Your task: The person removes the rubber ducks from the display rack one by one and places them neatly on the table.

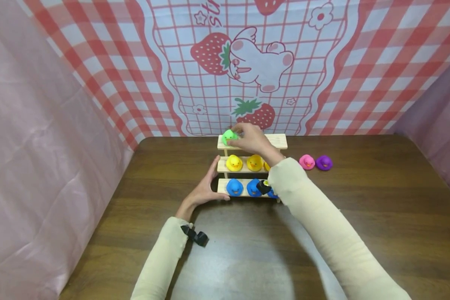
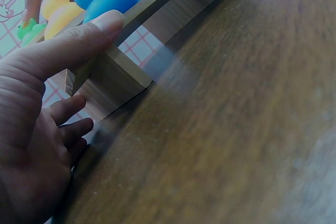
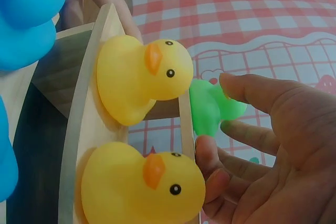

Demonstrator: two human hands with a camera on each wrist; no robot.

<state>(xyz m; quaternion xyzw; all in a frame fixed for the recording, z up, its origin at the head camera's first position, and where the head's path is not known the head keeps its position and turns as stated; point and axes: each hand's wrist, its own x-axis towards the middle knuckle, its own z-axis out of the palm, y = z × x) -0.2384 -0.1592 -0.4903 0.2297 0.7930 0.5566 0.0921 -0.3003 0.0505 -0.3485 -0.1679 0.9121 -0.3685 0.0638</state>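
Note:
A three-tier wooden display stand (image 1: pixel 277 141) stands on the table, with its left end in the grip of my left hand (image 1: pixel 203 191). In the left wrist view the thumb (image 2: pixel 107 24) lies along the lowest shelf's front edge and the other fingers curl behind its end. On the top shelf, at the left, is a green rubber duck (image 1: pixel 228 136). My right hand (image 1: pixel 252 139) pinches that duck between thumb and fingers. Yellow ducks (image 1: pixel 234 163) line the middle shelf, and blue ducks (image 1: pixel 234 187) the bottom one. My right forearm partly covers the right ends of both rows.
To the right of the stand, a pink duck (image 1: pixel 307 162) and a purple duck (image 1: pixel 324 163) sit side by side on the brown wooden table (image 1: pixel 378 200). A checked strawberry cloth (image 1: pixel 322 83) hangs behind the table. Pink curtains (image 1: pixel 33 146) flank it.

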